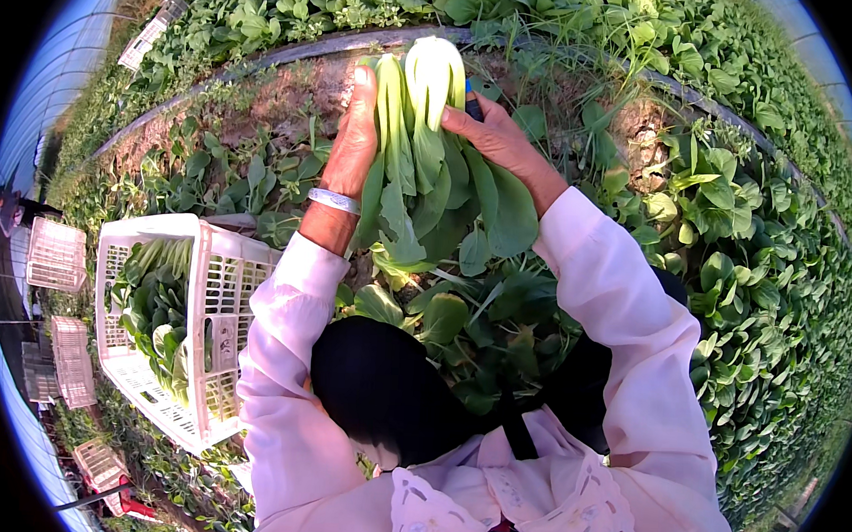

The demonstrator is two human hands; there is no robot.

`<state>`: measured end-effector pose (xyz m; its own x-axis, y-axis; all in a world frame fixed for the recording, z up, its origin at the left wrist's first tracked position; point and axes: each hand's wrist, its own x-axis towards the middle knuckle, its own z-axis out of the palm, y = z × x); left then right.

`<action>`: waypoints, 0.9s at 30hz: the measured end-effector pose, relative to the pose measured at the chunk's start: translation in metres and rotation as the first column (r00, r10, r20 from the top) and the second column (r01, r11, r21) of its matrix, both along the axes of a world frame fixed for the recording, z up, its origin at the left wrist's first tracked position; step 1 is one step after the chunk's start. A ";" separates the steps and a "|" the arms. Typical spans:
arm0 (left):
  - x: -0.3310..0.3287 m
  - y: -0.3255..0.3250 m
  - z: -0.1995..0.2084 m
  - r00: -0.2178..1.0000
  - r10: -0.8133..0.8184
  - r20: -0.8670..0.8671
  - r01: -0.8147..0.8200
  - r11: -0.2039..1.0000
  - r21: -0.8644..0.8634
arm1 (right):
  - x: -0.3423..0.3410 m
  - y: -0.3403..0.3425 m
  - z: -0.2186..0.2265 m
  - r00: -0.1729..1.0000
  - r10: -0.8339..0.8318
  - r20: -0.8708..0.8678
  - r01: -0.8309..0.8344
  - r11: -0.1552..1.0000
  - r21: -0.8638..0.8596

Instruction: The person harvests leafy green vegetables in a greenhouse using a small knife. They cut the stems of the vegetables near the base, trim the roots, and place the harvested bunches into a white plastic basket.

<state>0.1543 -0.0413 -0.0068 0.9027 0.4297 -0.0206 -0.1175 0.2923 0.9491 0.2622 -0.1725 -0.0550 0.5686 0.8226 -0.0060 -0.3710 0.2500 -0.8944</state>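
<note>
Two heads of bok choy (436, 81) are held up before me, pale stem ends pointing away and green leaves hanging toward my knees. My left hand (356, 125) supports them from the left side, its thumb stretched along the stems and its other fingers mostly hidden. From the right, my right hand (500, 141) grips the larger head, thumb pressed on the stems. A small blue and black object (471, 99) shows by my right fingers; its kind is too hidden to tell. A pale bracelet circles my left wrist.
At my left stands a white plastic crate (198, 256) with bok choy (162, 326) inside. More crates (58, 255) lie farther left. Leafy plants grow around my dark-clothed knees (383, 378). A dark hose-like strip (331, 45) curves across the soil beyond my hands.
</note>
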 end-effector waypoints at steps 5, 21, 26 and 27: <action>0.003 0.010 -0.017 0.995 -0.102 0.015 0.103 0.976 -0.190 | 0.006 0.005 -0.014 0.989 0.006 0.145 0.003 0.998 -0.064; -0.014 0.005 -0.051 0.987 -0.141 -0.077 0.090 0.884 -0.459 | -0.001 0.002 0.009 0.596 0.092 0.798 0.323 0.882 -0.344; -0.015 -0.003 -0.047 0.993 -0.114 0.019 0.106 0.833 -0.543 | -0.002 -0.002 0.022 0.579 0.056 0.814 0.334 0.894 -0.299; -0.016 -0.002 -0.048 0.992 -0.123 0.037 0.124 0.831 -0.542 | -0.003 -0.003 0.027 0.570 0.080 0.818 0.333 0.888 -0.318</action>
